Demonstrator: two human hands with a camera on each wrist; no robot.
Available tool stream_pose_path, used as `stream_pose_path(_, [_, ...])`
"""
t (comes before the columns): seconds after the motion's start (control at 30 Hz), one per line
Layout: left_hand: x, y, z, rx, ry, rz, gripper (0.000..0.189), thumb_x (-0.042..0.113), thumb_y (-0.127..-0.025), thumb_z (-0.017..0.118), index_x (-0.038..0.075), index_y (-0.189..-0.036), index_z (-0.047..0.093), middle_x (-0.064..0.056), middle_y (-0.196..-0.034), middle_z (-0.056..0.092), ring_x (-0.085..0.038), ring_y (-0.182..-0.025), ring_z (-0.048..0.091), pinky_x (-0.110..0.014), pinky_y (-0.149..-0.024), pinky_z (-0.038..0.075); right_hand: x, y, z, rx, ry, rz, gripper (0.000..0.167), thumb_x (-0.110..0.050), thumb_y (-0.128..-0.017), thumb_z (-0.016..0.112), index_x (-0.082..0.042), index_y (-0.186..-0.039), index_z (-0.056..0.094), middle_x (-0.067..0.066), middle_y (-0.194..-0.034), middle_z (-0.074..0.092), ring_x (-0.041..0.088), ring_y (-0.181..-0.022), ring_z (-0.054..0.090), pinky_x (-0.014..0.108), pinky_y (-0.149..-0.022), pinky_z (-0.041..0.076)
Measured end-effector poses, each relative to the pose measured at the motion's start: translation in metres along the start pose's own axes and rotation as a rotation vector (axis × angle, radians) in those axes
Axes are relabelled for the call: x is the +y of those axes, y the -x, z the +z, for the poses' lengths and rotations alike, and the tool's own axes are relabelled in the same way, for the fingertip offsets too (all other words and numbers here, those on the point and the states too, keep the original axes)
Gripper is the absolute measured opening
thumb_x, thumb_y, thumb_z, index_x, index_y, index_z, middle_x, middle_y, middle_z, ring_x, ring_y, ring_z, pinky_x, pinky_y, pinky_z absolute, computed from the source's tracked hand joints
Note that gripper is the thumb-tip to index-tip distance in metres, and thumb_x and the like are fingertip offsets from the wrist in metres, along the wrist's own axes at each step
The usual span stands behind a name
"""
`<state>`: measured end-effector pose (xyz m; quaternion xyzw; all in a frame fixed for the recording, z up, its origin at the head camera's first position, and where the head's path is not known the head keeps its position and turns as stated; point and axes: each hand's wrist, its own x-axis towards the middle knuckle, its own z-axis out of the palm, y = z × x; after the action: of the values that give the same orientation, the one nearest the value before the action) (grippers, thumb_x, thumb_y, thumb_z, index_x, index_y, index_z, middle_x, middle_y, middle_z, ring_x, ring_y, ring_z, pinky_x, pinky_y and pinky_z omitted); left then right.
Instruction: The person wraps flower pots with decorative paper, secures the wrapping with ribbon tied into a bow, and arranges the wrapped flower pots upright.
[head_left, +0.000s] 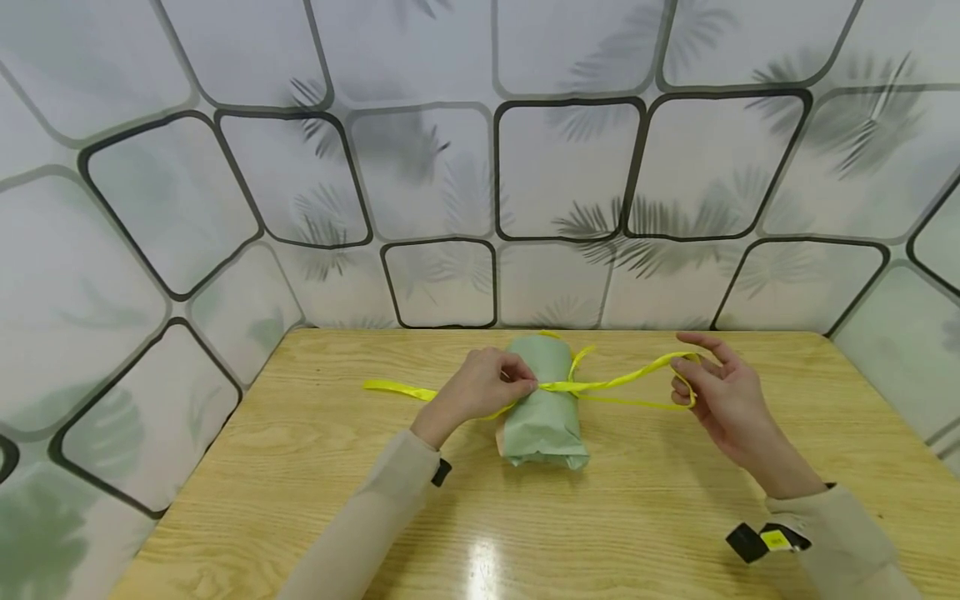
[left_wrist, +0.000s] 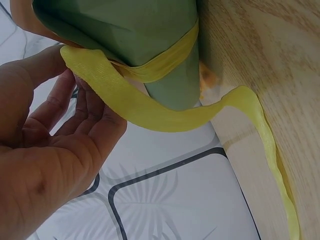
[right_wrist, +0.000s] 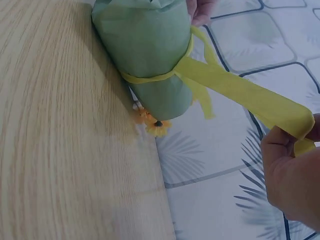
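Observation:
A bundle wrapped in green paper [head_left: 551, 425] lies on the table, a yellow ribbon [head_left: 600, 386] tied round its middle. Orange flowers [right_wrist: 158, 128] peek out beyond its far end in the right wrist view. At the bundle's left side, my left hand [head_left: 476, 385] pinches the ribbon between thumb and fingertips; a loose tail [left_wrist: 272, 155] runs away from it in the left wrist view. Off to the right, my right hand [head_left: 723, 400] holds a folded length of ribbon between thumb and fingers, drawn out from the bundle above the table. The knot area is partly hidden by my left fingers.
The wooden table [head_left: 300, 500] meets a patterned wall covering [head_left: 438, 283] at its back edge and left side. A short ribbon end [head_left: 581, 357] sticks up at the bundle's right. Black devices [head_left: 747, 543] sit at both wrists.

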<state>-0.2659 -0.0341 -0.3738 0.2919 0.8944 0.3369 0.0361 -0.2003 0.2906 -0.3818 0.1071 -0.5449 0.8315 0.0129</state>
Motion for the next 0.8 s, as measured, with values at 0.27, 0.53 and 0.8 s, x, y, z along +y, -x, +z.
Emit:
stream_pose_path(0.27, [0.000,0.000,0.000,-0.004,-0.001,-0.012,0.011,0.022,-0.098,0.070,0.016,-0.099,0.079,0.003,-0.090,0.076,-0.008,-0.083,0.067,-0.024,-0.075,0.055,0.001,-0.002,-0.007,0.041,0.215,-0.065,0.029,0.000,-0.101,0.060,-0.016,-0.125,0.062,-0.007,-0.083,0.059,0.021,-0.055,0.019,0.038,-0.055,0.017])
stream_pose_path(0.53, [0.000,0.000,-0.002,-0.017,0.001,-0.006,0.011,0.022,-0.098,0.070,0.015,-0.100,0.079,0.002,-0.091,0.076,-0.010,-0.083,0.068,-0.025,-0.075,0.056,0.006,-0.001,-0.011,-0.019,1.087,-0.163,0.027,-0.013,-0.101,0.065,-0.011,-0.128,0.062,0.006,-0.099,0.061,0.005,-0.052,0.052,0.028,-0.043,0.041])
stream_pose_path(0.8, [0.001,-0.001,-0.001,-0.004,-0.002,-0.002,0.010,0.021,-0.098,0.070,0.016,-0.099,0.079,0.002,-0.091,0.076,-0.009,-0.083,0.068,-0.024,-0.076,0.056,0.009,-0.001,-0.003,-0.274,1.419,-0.140,0.062,-0.036,-0.084,0.085,-0.011,-0.135,0.060,0.006,-0.095,0.068,0.000,-0.061,0.050,0.022,-0.054,0.041])
